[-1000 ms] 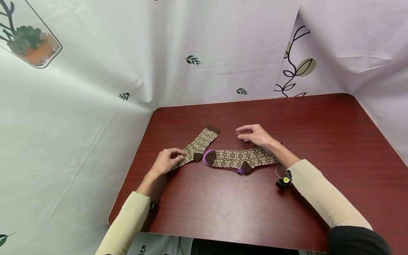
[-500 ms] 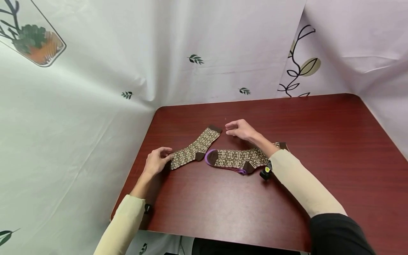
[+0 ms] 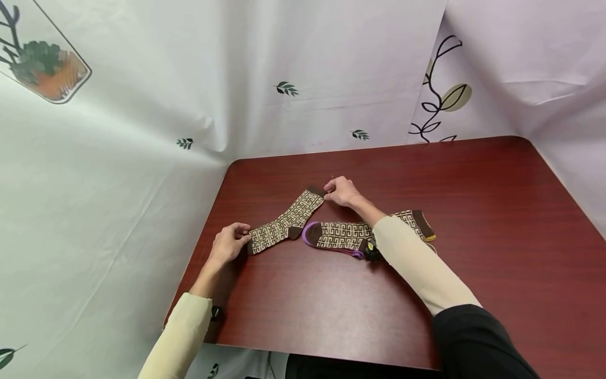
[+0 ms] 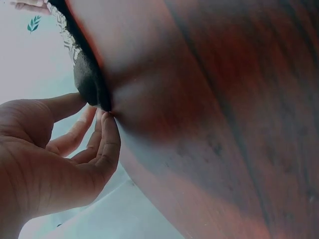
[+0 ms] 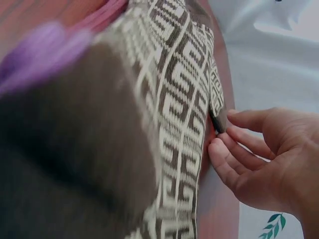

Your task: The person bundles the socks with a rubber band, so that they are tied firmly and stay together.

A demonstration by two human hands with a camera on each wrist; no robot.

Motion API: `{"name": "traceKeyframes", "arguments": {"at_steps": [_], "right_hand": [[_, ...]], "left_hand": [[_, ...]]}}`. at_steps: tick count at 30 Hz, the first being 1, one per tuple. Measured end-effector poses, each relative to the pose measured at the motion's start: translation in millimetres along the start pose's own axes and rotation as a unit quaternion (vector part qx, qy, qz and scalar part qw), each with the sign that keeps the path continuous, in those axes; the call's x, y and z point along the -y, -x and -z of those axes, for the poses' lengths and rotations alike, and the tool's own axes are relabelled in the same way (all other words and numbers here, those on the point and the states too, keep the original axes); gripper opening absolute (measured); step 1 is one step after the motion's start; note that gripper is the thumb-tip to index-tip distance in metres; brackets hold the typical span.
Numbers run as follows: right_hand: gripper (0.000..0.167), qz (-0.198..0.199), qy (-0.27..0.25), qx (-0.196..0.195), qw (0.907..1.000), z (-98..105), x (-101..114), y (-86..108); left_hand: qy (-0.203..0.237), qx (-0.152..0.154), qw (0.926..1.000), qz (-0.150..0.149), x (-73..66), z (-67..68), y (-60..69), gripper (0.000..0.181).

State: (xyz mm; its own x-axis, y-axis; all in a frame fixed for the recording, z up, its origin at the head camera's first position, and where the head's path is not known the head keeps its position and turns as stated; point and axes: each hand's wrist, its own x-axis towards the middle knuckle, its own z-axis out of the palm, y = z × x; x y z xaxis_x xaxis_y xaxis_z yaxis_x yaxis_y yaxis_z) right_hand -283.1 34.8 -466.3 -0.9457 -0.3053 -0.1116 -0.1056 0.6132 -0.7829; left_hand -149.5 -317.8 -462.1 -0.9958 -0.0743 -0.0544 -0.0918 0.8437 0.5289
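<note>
A: Backdrop?

B: Pale cloth (image 3: 322,63), leaf prints. In front, reddish-brown surface (image 3: 331,310).

A: Socks?

B: Sock stack (image 3: 343,235) on the surface, purple edging (image 3: 304,236) at its left end. Just left of it, single sock (image 3: 290,220) lies flat, similar pattern, dark toe (image 3: 250,246) to the left, dark cuff (image 3: 316,191) pointing away.

A: Hands?

B: Left hand (image 3: 227,243) at the toe, fingers bent; cannot tell whether it pinches. Right hand (image 3: 342,191) at the cuff's corner, fingers bent, thumb close by; cannot tell whether it grips.

The socks (image 3: 291,218) are cream and dark brown in a key pattern, the table (image 3: 307,302) reddish brown.
</note>
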Motion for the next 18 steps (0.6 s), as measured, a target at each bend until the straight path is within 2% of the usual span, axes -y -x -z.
{"name": "traceKeyframes", "arguments": {"at_steps": [8,18], "right_hand": [[0.022,-0.029,0.035,-0.046,0.9979,-9.0,8.7,-7.9],[0.013,-0.029,0.067,-0.048,0.9962,-12.9,9.4,-9.6]], "left_hand": [[-0.002,-0.002,0.9999,0.011,0.2,-3.5,-3.0,0.024],[-0.018,0.004,0.9994,0.029,-4.4,-3.9,-3.3,0.015]]}}
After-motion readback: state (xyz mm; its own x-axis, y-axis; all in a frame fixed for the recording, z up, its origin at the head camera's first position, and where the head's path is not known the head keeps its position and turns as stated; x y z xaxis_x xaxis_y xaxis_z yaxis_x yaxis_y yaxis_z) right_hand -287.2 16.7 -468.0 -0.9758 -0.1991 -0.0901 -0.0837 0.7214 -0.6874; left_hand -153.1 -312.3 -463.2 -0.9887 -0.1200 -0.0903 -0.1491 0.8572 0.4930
